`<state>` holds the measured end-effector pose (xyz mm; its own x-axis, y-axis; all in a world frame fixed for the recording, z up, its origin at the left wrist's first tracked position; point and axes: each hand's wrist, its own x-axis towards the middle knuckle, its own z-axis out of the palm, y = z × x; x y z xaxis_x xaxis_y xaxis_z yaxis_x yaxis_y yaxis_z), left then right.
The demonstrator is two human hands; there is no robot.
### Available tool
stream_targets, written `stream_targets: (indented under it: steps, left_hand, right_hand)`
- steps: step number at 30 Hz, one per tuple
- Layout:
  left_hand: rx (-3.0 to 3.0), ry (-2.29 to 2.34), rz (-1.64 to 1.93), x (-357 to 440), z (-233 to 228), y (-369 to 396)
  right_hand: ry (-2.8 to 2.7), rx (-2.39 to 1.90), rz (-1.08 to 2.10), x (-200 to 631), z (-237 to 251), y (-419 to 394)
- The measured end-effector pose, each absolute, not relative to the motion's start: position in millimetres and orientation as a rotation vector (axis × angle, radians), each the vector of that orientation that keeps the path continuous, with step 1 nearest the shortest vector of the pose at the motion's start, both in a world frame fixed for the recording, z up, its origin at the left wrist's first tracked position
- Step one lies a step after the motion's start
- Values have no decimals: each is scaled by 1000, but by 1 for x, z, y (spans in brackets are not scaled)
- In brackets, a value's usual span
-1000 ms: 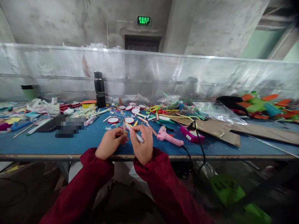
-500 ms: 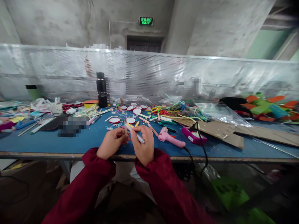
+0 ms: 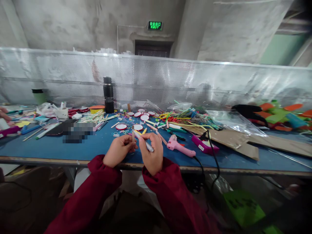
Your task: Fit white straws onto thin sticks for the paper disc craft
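Observation:
My left hand [image 3: 117,150] is closed, pinching a thin wooden craft stick [image 3: 133,133] that stands nearly upright above the table's front edge. My right hand [image 3: 153,155] grips a whitish marker pen [image 3: 149,147], its front end pointing up and left, close to the stick. Whether the tip touches the stick I cannot tell. Just behind my hands lie round white discs with red rims, one of them a disc [image 3: 138,127] beyond the stick. A yellow pen-like piece [image 3: 144,131] shows beside the marker.
A pink glue gun [image 3: 181,148] with a black cord lies right of my hands, near a purple box [image 3: 204,143]. Behind stand a black bottle [image 3: 108,96] and coloured cords [image 3: 192,117]. Cardboard [image 3: 226,138] covers the right side. Another person's hand [image 3: 3,114] shows at far left.
The whole view has shifted slightly, so things sit a little further right and lower. Another person's hand has come in at the left edge. My grip on stick and marker looks the same.

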<state>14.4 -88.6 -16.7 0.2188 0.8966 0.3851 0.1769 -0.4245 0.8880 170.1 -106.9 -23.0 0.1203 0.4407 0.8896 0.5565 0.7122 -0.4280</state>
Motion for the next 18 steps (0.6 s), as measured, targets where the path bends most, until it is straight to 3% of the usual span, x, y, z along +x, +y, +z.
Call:
stream_targets:
  steps: [18]
  left_hand:
    - [1782, 1015, 1242, 14, -19, -86]
  right_hand:
    - [-1493, -836, -134, 170, -23, -106]
